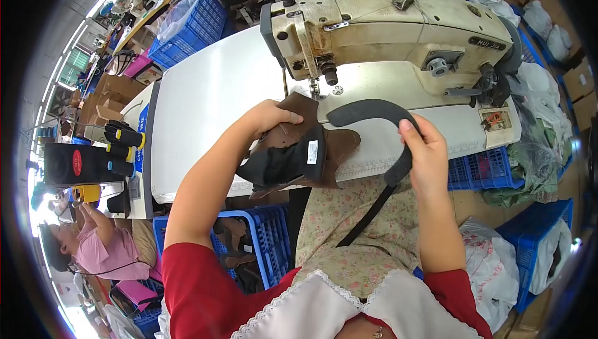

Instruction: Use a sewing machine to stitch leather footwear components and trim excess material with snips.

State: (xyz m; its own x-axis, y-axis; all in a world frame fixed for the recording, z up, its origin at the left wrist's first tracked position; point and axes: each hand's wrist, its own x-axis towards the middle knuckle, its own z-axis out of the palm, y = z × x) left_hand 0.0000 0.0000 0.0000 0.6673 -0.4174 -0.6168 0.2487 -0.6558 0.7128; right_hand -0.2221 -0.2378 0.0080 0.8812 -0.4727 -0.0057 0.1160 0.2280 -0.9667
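Note:
My left hand (269, 121) grips a brown shoe upper (299, 152) with a black lining and a small white label, holding it just in front of the needle of a cream industrial sewing machine (386, 34). My right hand (423, 152) holds a curved black padded strip (374, 115), which arches from the upper toward the right and hangs down over my lap. Both pieces sit above the front edge of the white sewing table (212, 102).
A blue crate (261, 239) with brown shoe pieces stands under the table by my left knee. More blue crates (193, 28) and white bags (542, 96) surround the table. Another person (99, 245) sits at the lower left, another at the top.

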